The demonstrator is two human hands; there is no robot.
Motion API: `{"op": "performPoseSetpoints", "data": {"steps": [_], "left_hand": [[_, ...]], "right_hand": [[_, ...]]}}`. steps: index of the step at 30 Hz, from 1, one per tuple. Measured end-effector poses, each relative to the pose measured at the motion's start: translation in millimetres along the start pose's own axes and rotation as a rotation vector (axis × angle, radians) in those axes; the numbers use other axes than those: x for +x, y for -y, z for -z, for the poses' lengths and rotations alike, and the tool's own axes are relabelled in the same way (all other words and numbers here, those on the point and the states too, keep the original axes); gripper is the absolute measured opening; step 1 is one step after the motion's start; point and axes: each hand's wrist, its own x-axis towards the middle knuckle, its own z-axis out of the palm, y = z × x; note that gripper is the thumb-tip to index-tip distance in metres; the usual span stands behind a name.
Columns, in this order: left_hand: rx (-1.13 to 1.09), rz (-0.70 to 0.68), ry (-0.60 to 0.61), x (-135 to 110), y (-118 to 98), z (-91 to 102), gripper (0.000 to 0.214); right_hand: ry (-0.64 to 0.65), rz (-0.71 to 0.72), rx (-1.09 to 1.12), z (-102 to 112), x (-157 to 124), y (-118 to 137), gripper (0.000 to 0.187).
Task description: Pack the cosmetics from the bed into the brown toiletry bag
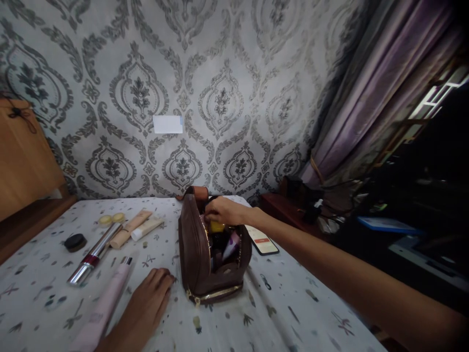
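Note:
A brown makeup bag [193,254] stands unzipped on the patterned cloth, its gold zipper edges parted. My right hand [222,210] reaches into the far side of its opening with curled fingers; the fingertips are hidden, so what they grip cannot be made out. Inside the bag lie a yellow item [217,227], a purple-and-white tube [230,245] and dark items. My left hand [152,293] lies flat on the cloth, left of the bag and apart from it. Near that hand is a long pale pink tube [104,305].
Left of the bag lie a silver-and-red cylinder [94,254], a beige tube [131,229], a cream tube [147,229], a round black container [75,242] and two small yellowish round pots [112,218]. A phone [264,242] lies right of the bag. Behind is a papered wall [220,98].

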Motion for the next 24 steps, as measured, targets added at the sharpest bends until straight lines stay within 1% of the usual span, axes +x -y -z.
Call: {"op": "performPoseSetpoints", "data": {"steps": [3, 5, 7, 9, 12, 15, 17, 19, 21, 22, 24], "left_hand": [[-0.001, -0.014, -0.027, -2, 2, -4.0, 0.021], [-0.018, 0.002, -0.030, -2, 3, -5.9, 0.021], [-0.037, 0.038, -0.004, -1, 1, -5.6, 0.022], [-0.039, 0.073, 0.035, 1, -3, -3.1, 0.022], [-0.039, 0.118, 0.083, 3, -7, 3.0, 0.022], [-0.085, 0.134, 0.113, 3, -6, 8.2, 0.021], [-0.163, 0.147, 0.088, 3, -3, 10.6, 0.022], [-0.292, 0.180, 0.035, 4, 1, 13.3, 0.025], [-0.433, 0.243, -0.030, 6, 7, 17.8, 0.025], [-0.486, 0.282, -0.065, 8, 10, 21.1, 0.024], [-0.520, 0.357, -0.141, 12, 19, 30.0, 0.021]], "right_hand": [[-0.113, -0.117, -0.007, 12, -2, 6, 0.022], [-0.210, -0.186, 0.026, 20, -4, 17, 0.024], [-0.308, -0.212, 0.070, 23, -5, 33, 0.026], [-0.383, -0.183, 0.114, 19, -5, 53, 0.026], [-0.455, -0.061, 0.187, 2, -3, 88, 0.022], [-0.490, 0.071, 0.318, -20, 2, 122, 0.022], [-0.498, 0.140, 0.430, -35, 6, 142, 0.025], [-0.513, 0.177, 0.544, -51, 12, 158, 0.025], [-0.567, 0.157, 0.657, -68, 20, 170, 0.019], [-0.612, 0.125, 0.715, -78, 25, 175, 0.018], [-0.705, 0.020, 0.821, -99, 36, 182, 0.022]]}}
